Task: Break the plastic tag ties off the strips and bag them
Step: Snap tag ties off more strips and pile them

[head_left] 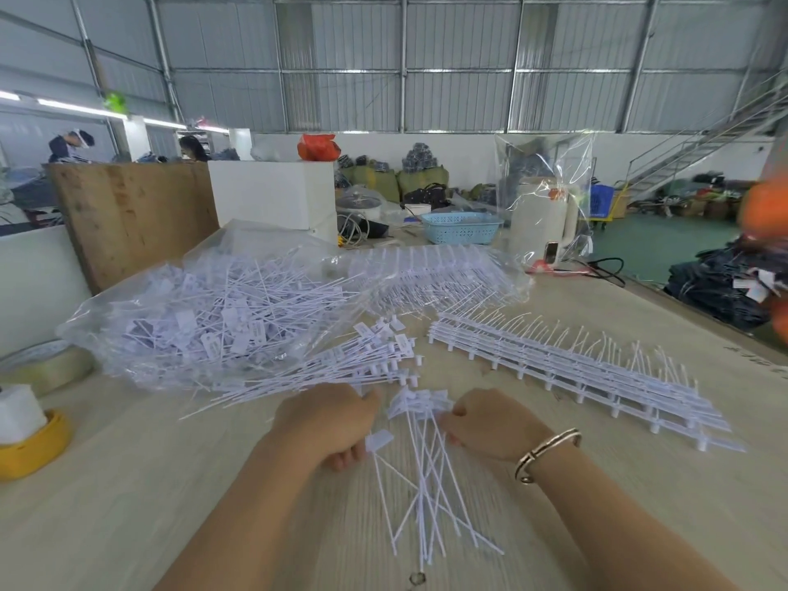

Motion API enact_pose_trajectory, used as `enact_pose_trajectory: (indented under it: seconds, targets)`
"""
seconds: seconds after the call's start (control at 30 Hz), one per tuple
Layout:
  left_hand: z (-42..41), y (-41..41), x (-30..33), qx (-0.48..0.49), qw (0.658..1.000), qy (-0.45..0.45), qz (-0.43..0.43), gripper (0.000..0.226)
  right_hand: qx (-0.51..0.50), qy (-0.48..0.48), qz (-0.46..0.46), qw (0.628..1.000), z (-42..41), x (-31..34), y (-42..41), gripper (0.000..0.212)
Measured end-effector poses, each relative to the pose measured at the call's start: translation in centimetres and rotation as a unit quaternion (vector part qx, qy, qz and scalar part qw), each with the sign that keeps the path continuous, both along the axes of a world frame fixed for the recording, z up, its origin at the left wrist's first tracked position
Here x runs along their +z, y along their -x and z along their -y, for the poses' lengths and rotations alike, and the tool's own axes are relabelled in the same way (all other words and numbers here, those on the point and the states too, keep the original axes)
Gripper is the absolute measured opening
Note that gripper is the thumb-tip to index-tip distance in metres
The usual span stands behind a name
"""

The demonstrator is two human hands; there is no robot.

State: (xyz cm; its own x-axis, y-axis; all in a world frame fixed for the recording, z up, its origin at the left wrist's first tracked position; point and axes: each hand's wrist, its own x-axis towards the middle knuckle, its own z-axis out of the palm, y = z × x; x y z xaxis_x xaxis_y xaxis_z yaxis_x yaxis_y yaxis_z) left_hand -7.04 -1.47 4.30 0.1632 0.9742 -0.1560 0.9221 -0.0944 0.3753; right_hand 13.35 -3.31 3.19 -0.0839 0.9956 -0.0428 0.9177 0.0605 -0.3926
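1. I am gripping a loose bundle of tag ties (420,475) with my left hand (328,420) and right hand (490,424), fingers curled round the tag ends.
2. The tails are fanning toward me over the table (128,484).
3. Strips (575,368) are lying just right; the open bag (204,309) of ties is sitting left.

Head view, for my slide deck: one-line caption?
Both hands gather loose tag ties beside bag and strips.

Left hand (330,422): knuckles up, fingers curled under, low on the table | Right hand (490,424): fingers curled, facing the left, close beside it | Forearms: both bare, reaching forward, converging
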Motion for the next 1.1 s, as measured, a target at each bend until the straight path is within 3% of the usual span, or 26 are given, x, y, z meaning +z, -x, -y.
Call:
enact_pose_trajectory:
  seconds: [0.13,0.3,0.47,0.63,0.87,0.97,1.1]
  targets:
    - [0.1,-1.1,-0.3,-0.041,0.996,-0.079,-0.015,0.055,0.022,-0.030,-0.069,0.997,-0.2,-0.6,1.6,0.048]
    - [0.6,-2.3,-0.7,-0.140,0.988,-0.059,0.037,0.036,0.081,0.013,-0.150,0.985,0.3,-0.3,2.9,0.049]
    - [-0.1,-1.9,-1.4,-0.216,0.971,-0.053,-0.084,0.046,0.089,0.043,-0.225,0.969,0.4,0.5,2.0,0.024]
    - [-0.4,-1.5,-1.7,-0.179,0.977,-0.100,-0.060,0.035,0.025,-0.019,-0.298,0.954,0.0,0.6,0.4,0.032]
    - [-1.7,-0.3,-2.2,-0.119,0.970,-0.175,-0.117,0.021,-0.004,-0.094,-0.236,0.967,-1.0,-0.5,-0.2,0.035]
    - [-2.5,1.0,-2.3,-0.073,0.965,-0.193,-0.164,0.035,-0.018,-0.110,-0.168,0.980,-1.3,-0.9,-0.9,0.035]
    - [-2.8,1.4,-2.1,-0.075,0.976,-0.179,-0.098,0.047,-0.026,-0.123,-0.134,0.983,-1.5,-1.3,-1.6,0.032]
